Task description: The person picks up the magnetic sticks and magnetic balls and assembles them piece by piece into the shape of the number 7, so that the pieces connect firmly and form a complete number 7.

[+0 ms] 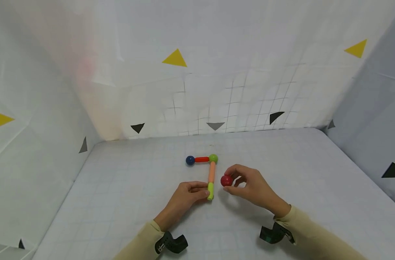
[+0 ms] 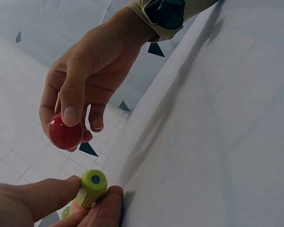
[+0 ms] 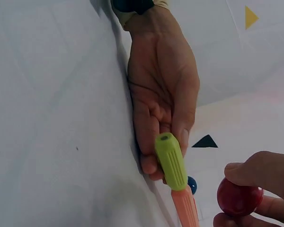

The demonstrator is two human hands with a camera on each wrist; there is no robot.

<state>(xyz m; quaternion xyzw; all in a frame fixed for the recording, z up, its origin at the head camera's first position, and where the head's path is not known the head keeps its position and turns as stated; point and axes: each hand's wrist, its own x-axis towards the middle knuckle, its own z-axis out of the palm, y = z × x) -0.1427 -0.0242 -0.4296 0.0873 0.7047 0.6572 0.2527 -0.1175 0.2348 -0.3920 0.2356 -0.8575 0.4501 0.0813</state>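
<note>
My left hand (image 1: pixel 186 196) pinches a lime-green ribbed rod (image 1: pixel 211 189) near its free end. That rod joins an orange rod (image 1: pixel 212 172), which runs up to a green ball (image 1: pixel 213 158). From the green ball a red rod (image 1: pixel 202 159) leads left to a dark blue ball (image 1: pixel 190 160). Just right of the lime-green rod, my right hand (image 1: pixel 251 184) holds a red ball (image 1: pixel 226 180) between thumb and fingers. In the left wrist view, the red ball (image 2: pixel 65 132) hangs above the rod's round end (image 2: pixel 95 179), apart from it.
A white cloth-covered table (image 1: pixel 135 216) lies under both hands. White sheet walls with yellow triangles (image 1: pixel 176 58) and black triangles (image 1: pixel 138 128) rise at the back and sides. Each wrist wears a dark camera strap (image 1: pixel 171 242).
</note>
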